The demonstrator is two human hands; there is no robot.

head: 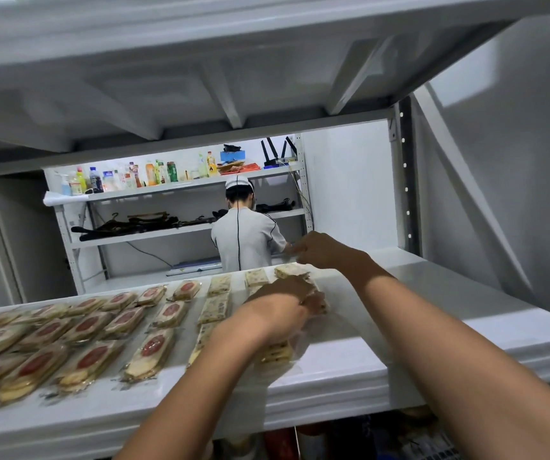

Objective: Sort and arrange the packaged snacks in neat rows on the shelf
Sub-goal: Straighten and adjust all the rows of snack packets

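Clear-wrapped snack packs lie in rows on the white shelf (pixel 350 370). Packs with a red oval centre (pixel 149 351) fill the left and middle. Pale speckled bars (pixel 215 305) run in columns towards the right. My left hand (pixel 283 305) rests palm down on a speckled bar (pixel 275 353) in the rightmost column, fingers curled over its far end. My right hand (pixel 320 249) hovers above the far speckled bar (pixel 291 270) at the shelf's back edge, fingers pinched together; whether it holds anything is unclear.
An upper shelf (pixel 267 78) hangs low overhead. A perforated upright post (pixel 404 180) stands at the right. Behind the shelf a person in a white cap (pixel 245 234) faces a rack with bottles (pixel 127 177). Bare shelf surface lies to the right of the bars.
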